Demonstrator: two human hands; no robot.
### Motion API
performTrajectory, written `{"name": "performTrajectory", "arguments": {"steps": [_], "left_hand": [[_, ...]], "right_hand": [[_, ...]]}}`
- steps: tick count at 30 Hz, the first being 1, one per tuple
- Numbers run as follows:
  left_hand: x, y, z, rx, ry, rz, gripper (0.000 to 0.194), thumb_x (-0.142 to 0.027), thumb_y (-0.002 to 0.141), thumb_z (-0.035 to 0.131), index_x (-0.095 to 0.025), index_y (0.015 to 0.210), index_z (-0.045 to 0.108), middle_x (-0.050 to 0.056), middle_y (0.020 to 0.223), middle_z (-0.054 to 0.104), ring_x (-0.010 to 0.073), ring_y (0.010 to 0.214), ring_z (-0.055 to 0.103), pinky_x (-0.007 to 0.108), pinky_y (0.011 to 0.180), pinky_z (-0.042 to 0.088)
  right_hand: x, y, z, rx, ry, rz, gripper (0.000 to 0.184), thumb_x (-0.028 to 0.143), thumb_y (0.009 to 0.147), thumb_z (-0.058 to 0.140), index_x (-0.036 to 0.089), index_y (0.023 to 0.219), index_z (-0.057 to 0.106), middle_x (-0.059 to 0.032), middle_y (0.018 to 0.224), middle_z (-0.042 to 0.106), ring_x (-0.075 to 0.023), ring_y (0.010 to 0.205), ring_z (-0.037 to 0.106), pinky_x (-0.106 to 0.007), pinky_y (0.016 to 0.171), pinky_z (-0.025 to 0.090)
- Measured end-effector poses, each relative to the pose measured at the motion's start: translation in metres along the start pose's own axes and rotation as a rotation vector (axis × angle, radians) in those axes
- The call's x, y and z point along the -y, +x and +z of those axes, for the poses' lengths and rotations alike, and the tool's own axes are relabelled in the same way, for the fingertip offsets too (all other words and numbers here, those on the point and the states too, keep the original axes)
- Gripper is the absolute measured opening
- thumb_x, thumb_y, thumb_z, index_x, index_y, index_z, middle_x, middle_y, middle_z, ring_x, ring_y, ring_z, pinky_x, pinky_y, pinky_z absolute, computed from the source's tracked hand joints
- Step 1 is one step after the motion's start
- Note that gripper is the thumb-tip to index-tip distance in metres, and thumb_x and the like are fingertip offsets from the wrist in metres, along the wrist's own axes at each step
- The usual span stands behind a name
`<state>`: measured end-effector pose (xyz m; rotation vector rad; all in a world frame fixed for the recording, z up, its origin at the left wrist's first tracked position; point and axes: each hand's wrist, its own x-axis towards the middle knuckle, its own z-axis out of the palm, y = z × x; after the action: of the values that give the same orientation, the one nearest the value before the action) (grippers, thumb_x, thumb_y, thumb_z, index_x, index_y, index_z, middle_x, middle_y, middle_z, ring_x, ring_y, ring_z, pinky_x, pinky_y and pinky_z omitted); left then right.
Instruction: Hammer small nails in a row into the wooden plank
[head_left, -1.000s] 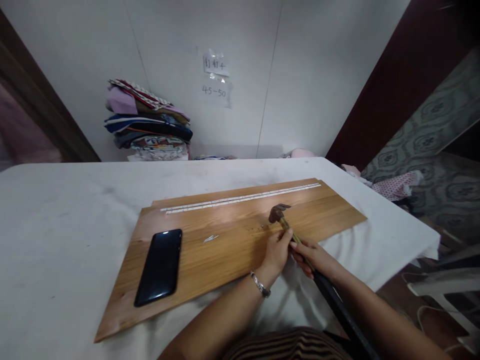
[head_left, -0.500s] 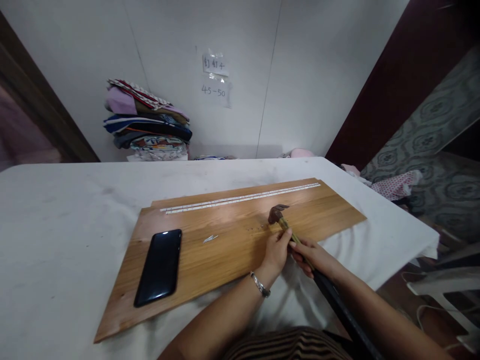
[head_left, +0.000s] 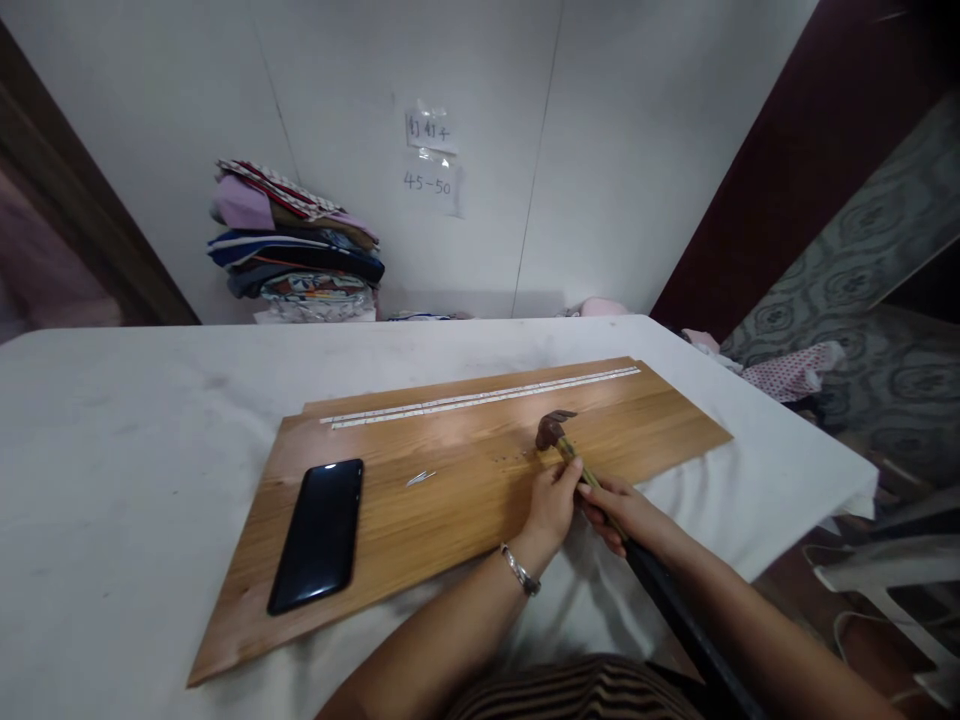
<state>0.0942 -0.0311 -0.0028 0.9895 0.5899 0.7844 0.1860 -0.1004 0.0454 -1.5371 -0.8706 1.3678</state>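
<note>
A long wooden board [head_left: 420,510] lies on the white-covered table [head_left: 135,430]. My right hand [head_left: 626,515] is closed round the handle of a claw hammer [head_left: 556,430], whose brown head rests low over the board near a row of small nail marks. My left hand [head_left: 553,500] sits beside the handle just below the head, fingers pinched together; what they hold is too small to make out. A metal bracelet circles my left wrist. Loose nails [head_left: 421,477] lie on the board's middle.
A black phone [head_left: 319,533] lies face up on the board's left part. A white strip [head_left: 480,398] runs along the board's far edge. Folded cloths [head_left: 292,245] are stacked against the back wall. The table's right edge drops off near a patterned cloth [head_left: 795,370].
The hammer head has dipped very slightly toward the board; both hands stay where they were.
</note>
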Motion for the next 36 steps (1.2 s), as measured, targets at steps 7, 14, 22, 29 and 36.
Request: {"name": "performTrajectory", "arguments": {"steps": [7, 14, 22, 29, 36], "left_hand": [[-0.0004, -0.0007, -0.0002, 0.006, 0.020, -0.007, 0.043, -0.057, 0.078, 0.061, -0.015, 0.067, 0.062, 0.003, 0.061, 0.062, 0.0140, 0.055, 0.053, 0.026, 0.056, 0.041], [-0.0013, -0.0010, -0.0002, 0.003, -0.002, -0.010, 0.044, -0.057, 0.078, 0.060, -0.015, 0.067, 0.060, 0.002, 0.058, 0.059, 0.0135, 0.055, 0.052, 0.025, 0.054, 0.040], [-0.0046, -0.0016, 0.0009, 0.017, 0.015, 0.012, 0.042, -0.055, 0.078, 0.060, -0.015, 0.066, 0.060, 0.002, 0.061, 0.059, 0.0133, 0.056, 0.051, 0.026, 0.057, 0.040], [-0.0016, 0.0000, 0.0001, -0.004, 0.034, -0.001, 0.043, -0.057, 0.077, 0.061, -0.016, 0.066, 0.061, 0.002, 0.059, 0.060, 0.0151, 0.057, 0.054, 0.026, 0.057, 0.042], [-0.0003, 0.0005, 0.0002, -0.002, 0.037, 0.001, 0.043, -0.057, 0.077, 0.060, -0.016, 0.067, 0.062, 0.002, 0.058, 0.060, 0.0158, 0.058, 0.055, 0.027, 0.058, 0.043]], "right_hand": [[-0.0002, -0.0021, -0.0008, 0.009, 0.011, -0.013, 0.044, 0.061, 0.074, 0.066, 0.022, 0.074, 0.045, 0.0110, 0.052, 0.045, -0.0030, 0.028, 0.033, -0.016, 0.024, 0.032], [0.0000, 0.0008, -0.0006, 0.009, -0.010, -0.012, 0.047, 0.062, 0.071, 0.067, 0.022, 0.069, 0.043, 0.0108, 0.050, 0.045, -0.0032, 0.027, 0.034, -0.016, 0.023, 0.032], [-0.0022, -0.0017, -0.0023, 0.025, 0.013, -0.026, 0.041, 0.058, 0.077, 0.064, 0.022, 0.075, 0.045, 0.0114, 0.053, 0.045, -0.0028, 0.028, 0.033, -0.015, 0.024, 0.033], [0.0002, -0.0005, -0.0003, 0.007, -0.002, 0.003, 0.046, 0.061, 0.072, 0.066, 0.022, 0.070, 0.043, 0.0111, 0.050, 0.045, -0.0033, 0.028, 0.032, -0.016, 0.023, 0.031], [-0.0007, -0.0019, -0.0004, -0.001, 0.008, -0.009, 0.045, 0.061, 0.073, 0.067, 0.022, 0.071, 0.044, 0.0112, 0.051, 0.045, -0.0026, 0.028, 0.033, -0.015, 0.024, 0.032]]}}
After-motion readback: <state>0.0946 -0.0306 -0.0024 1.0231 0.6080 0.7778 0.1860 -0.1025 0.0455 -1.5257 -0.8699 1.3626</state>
